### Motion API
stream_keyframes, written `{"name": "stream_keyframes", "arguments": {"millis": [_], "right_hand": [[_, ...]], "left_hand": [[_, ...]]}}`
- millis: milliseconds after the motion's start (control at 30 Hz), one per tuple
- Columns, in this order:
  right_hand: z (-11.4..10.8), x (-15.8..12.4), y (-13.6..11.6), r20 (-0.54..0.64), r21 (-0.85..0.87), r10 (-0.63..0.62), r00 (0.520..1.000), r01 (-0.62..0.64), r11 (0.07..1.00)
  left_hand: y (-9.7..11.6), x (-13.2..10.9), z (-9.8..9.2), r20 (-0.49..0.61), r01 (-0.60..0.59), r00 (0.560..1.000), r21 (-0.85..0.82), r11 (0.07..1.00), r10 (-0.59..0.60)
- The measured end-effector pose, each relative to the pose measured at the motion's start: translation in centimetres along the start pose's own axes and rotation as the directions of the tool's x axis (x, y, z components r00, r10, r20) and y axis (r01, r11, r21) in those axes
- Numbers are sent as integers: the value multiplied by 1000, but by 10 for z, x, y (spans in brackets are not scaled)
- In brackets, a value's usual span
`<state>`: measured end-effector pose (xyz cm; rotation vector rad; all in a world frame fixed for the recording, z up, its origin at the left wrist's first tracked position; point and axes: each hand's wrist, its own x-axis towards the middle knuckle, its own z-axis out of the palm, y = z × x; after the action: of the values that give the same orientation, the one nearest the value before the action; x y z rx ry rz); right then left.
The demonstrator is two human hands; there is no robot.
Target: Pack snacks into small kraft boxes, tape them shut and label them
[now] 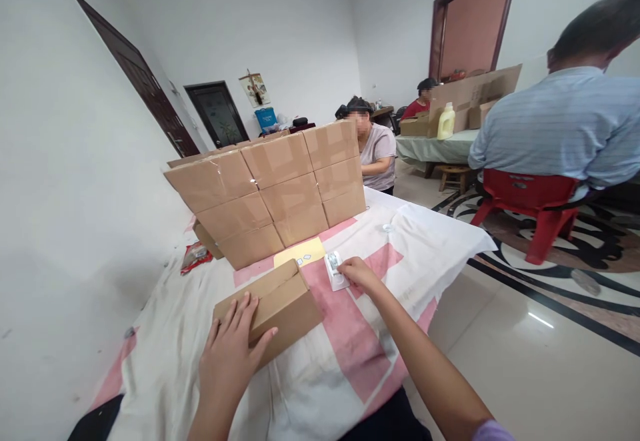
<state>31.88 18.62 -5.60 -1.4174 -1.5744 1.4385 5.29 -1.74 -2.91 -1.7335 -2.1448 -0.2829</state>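
resting your open left hand on the cardboard box, curling your right hand at the small white item lying just beside it, grip unclear

It looks like a home, with a wall scroll, plant-patterned door and cloth-draped table.

Red chair under seated person | yellow bottle on covered table | wooden stool | blue box

Cloth-covered table with cardboard box, yellow sheet
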Motion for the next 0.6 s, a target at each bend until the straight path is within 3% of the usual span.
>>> {"name": "stream_keyframes", "arguments": {"millis": [333, 600], "right_hand": [[2, 12, -17, 21, -91, 199, 980, -196, 976], [5, 6, -24, -33, -162, 174, 984, -177, 971]], "left_hand": [[5, -3, -3, -34, 5, 999, -12, 1000, -5], [9, -4, -8, -71, -6, 997, -9, 1000, 5]]}}
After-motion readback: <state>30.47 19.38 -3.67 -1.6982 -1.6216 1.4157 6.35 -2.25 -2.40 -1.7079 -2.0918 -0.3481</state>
